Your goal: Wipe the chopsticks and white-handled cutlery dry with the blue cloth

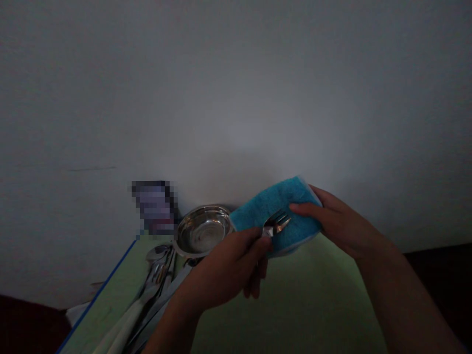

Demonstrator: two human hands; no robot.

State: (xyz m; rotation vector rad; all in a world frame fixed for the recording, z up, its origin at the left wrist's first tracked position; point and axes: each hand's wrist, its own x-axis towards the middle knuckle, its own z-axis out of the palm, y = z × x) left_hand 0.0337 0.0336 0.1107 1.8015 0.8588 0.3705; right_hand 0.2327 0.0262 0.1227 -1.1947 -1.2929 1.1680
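Note:
My left hand (pixel 239 260) is closed around a metal fork (pixel 277 223), whose tines point to the right; its handle is hidden in my fingers. Behind the fork lies a blue cloth (pixel 273 199) with a pale edge. My right hand (pixel 324 209) grips the cloth at its right end, thumb on the near face and fingers behind. The fork's tines rest against or just in front of the cloth; I cannot tell which. A round steel bowl (pixel 206 233) stands on the table just beyond my left hand.
Several pieces of cutlery (pixel 158 270), spoons and forks among them, lie on the left of the green table (pixel 287 305), partly behind my left forearm. A blurred-out upright object (pixel 155 206) leans by the wall (pixel 236 98) at the back left. The table's left edge is blue.

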